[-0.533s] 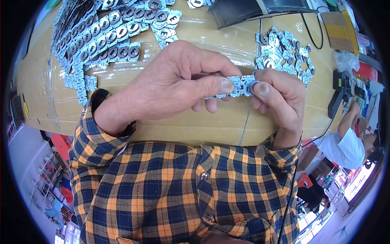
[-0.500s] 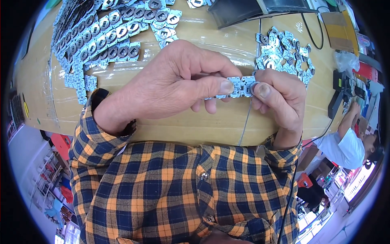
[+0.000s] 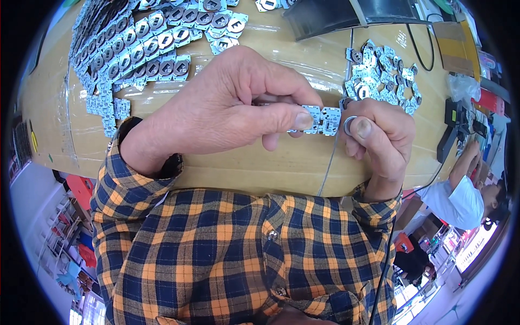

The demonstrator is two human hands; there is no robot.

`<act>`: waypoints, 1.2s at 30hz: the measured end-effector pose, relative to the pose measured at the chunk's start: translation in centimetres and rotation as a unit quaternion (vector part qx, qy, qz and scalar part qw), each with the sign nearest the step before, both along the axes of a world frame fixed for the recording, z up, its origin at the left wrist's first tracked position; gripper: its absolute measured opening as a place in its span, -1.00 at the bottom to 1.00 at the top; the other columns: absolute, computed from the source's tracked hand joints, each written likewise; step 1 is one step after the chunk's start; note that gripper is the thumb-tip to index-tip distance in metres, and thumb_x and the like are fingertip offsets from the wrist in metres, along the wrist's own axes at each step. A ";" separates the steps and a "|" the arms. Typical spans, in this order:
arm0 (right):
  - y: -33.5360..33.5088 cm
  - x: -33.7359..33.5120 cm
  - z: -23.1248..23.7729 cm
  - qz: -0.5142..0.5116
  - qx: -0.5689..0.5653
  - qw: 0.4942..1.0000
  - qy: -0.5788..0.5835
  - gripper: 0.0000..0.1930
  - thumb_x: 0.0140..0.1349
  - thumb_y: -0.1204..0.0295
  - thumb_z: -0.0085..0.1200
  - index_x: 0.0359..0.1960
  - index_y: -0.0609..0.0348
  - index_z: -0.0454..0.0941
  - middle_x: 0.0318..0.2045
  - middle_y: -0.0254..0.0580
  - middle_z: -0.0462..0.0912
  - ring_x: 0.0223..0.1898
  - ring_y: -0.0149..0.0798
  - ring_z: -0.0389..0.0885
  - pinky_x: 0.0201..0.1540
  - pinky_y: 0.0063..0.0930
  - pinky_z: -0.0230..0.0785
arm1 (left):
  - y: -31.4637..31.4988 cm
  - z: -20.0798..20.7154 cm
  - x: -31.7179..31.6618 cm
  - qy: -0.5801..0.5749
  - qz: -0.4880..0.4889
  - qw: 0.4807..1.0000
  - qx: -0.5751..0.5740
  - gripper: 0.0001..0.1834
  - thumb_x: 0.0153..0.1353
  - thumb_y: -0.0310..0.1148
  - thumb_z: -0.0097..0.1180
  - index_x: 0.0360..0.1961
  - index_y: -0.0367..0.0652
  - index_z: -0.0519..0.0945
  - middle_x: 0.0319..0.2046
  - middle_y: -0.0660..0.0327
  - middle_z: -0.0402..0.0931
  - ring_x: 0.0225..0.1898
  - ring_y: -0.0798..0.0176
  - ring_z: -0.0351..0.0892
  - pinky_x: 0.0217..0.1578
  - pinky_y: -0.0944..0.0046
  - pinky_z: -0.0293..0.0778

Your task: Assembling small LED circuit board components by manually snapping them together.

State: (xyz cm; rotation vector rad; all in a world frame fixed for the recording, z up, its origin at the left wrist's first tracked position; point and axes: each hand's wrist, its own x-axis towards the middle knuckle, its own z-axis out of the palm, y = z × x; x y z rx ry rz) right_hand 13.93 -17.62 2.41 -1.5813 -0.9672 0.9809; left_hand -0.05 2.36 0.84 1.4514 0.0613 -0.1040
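Note:
My left hand (image 3: 238, 105) grips a short strip of small white-blue circuit boards (image 3: 329, 120) between thumb and fingers. The strip's end board sticks out to the right, its flat side with tiny parts facing up. Part of the strip is hidden behind my left fingers. Just right of that end, my right hand (image 3: 382, 132) is closed in a pinch on a round silvery disc (image 3: 350, 125), like a coin cell. Its rim shows beside the thumb, a small gap away from the strip. A dark bit shows by my right forefinger, too small to name.
Rows of joined circuit boards with round holders (image 3: 146, 49) cover the far left. A pile of loose boards (image 3: 382, 73) lies beyond my right hand. Behind stands a dark bin (image 3: 325, 19). A cardboard box (image 3: 457, 46) is at the far right, and another person (image 3: 457, 195) sits to the right.
My right hand has moved slightly right and away from the strip, and the disc is now apart from the end board. The left hand still holds the strip.

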 end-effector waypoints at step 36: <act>0.6 -0.5 -0.5 -0.013 -0.004 0.998 -0.063 -0.86 0.28 0.48 0.12 -0.36 0.35 0.58 -0.73 -0.37 0.46 -0.74 -0.55 0.36 -0.69 -0.63 0.10 | -0.1 -0.3 0.4 -0.002 -0.004 0.998 0.059 -0.85 0.22 -0.43 0.22 -0.30 -0.33 0.66 -0.54 0.27 0.60 -0.62 0.52 0.51 -0.61 0.55 0.38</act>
